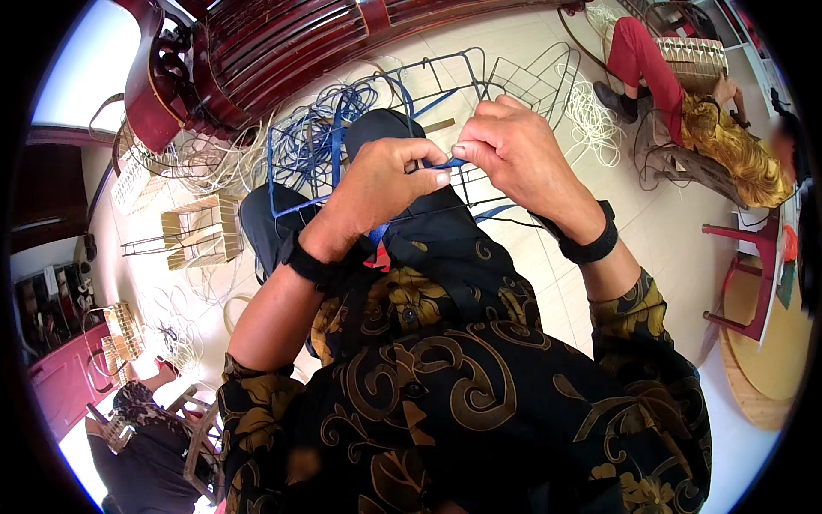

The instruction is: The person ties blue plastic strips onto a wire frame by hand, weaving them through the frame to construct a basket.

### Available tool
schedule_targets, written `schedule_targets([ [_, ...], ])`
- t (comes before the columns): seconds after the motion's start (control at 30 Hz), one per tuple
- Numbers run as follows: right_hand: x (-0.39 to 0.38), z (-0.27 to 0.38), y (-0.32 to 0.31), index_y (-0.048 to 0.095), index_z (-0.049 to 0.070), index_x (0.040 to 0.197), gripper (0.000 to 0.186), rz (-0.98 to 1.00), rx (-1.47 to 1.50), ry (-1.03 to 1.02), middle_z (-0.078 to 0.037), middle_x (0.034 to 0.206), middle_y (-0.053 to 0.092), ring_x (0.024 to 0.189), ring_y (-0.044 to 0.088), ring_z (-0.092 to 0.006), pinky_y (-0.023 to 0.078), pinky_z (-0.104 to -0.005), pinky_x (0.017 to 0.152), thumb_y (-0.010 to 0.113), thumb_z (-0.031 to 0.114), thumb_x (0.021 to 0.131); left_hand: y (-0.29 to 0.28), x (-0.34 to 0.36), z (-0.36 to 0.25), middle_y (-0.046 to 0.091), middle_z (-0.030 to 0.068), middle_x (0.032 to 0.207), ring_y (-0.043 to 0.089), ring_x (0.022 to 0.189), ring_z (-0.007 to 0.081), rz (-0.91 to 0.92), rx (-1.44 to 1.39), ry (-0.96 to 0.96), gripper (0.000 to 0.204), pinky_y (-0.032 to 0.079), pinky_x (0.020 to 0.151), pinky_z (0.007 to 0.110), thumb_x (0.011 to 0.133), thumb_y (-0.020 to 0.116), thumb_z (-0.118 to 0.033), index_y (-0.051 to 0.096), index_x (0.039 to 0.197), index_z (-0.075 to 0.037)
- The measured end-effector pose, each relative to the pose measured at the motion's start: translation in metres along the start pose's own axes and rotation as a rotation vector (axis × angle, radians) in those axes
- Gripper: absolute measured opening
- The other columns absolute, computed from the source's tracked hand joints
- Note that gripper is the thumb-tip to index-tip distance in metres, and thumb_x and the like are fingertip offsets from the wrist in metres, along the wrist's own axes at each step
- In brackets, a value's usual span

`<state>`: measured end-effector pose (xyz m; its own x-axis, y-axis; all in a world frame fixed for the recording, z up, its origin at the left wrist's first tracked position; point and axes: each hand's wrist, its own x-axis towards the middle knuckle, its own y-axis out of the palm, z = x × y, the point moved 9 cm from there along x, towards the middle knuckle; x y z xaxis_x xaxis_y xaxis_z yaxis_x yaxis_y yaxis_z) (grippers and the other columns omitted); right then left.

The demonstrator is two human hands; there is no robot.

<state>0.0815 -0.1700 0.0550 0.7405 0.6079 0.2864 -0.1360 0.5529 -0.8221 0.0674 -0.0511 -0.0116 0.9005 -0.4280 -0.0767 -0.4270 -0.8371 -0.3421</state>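
Observation:
A rectangular dark wire frame (271,167) lies across my lap, its left side and part of its edges wrapped in blue. Over it, my left hand (381,182) pinches a blue plastic strip (457,162) between thumb and fingers. My right hand (516,147) is closed on the same strip, close beside the left fingertips. The fingers partly cover the strip where it meets the wire. Beyond my left hand, a tangle of loose blue strips (310,137) spreads behind the frame. Each wrist has a black band.
A dark red wooden bench (291,51) stands ahead. Pale strips (592,124) lie coiled on the tiled floor at right. A half-woven basket (199,233) sits at left. A person in red trousers (635,51) works at far right; another person (150,454) sits at lower left.

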Motion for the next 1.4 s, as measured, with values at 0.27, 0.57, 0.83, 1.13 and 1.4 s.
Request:
schedule_targets([
  [0.27,-0.001,-0.002,0.004,0.063,0.005,0.076,0.015,-0.111,0.065,0.011,-0.009,0.075,0.057,0.076,0.054,-0.0309,0.046,-0.0418,0.068,0.071,0.016,0.083,-0.005,-0.011,0.001,0.061,0.0067,0.069,0.057,0.061,0.0148,-0.12,0.12,0.046,0.015,0.044,0.056,0.03,0.088,0.069,-0.014,0.068,0.089,0.0],
  [0.57,-0.002,-0.003,0.004,0.065,0.004,0.078,0.013,-0.198,0.036,0.026,-0.009,0.073,0.056,0.073,0.055,-0.0284,0.045,-0.0378,0.065,0.072,0.013,0.083,-0.014,-0.025,-0.025,0.061,0.0111,0.081,0.059,0.074,0.0308,-0.463,0.364,0.214,0.016,0.047,0.067,0.038,0.076,0.076,-0.009,0.07,0.09,-0.006],
  [0.83,-0.007,-0.005,0.007,0.063,0.005,0.073,0.015,-0.25,0.02,0.093,-0.012,0.077,0.059,0.078,0.057,-0.0332,0.048,-0.0432,0.07,0.074,0.014,0.079,0.012,-0.04,-0.054,0.061,0.0092,0.088,0.058,0.082,0.0271,-0.698,0.619,0.748,0.022,0.045,0.073,0.038,0.069,0.072,0.0,0.065,0.09,-0.001],
  [1.13,-0.011,-0.009,-0.002,0.067,0.003,0.08,0.01,-0.237,0.088,0.107,-0.012,0.078,0.06,0.077,0.06,-0.0308,0.049,-0.0406,0.069,0.07,0.012,0.083,0.015,-0.037,-0.054,0.063,0.0121,0.085,0.06,0.079,0.0298,-0.65,0.504,0.733,0.021,0.048,0.076,0.038,0.07,0.071,0.009,0.067,0.09,0.001],
  [1.4,-0.082,0.016,-0.035,0.067,0.002,0.094,0.012,-0.539,0.061,0.15,-0.01,0.083,0.066,0.071,0.063,-0.0248,0.05,-0.0332,0.063,0.067,-0.002,0.082,0.014,-0.027,-0.059,0.066,0.0109,0.084,0.063,0.08,0.0273,-0.487,0.421,0.548,0.02,0.048,0.076,0.036,0.074,0.07,0.008,0.069,0.091,-0.001],
])
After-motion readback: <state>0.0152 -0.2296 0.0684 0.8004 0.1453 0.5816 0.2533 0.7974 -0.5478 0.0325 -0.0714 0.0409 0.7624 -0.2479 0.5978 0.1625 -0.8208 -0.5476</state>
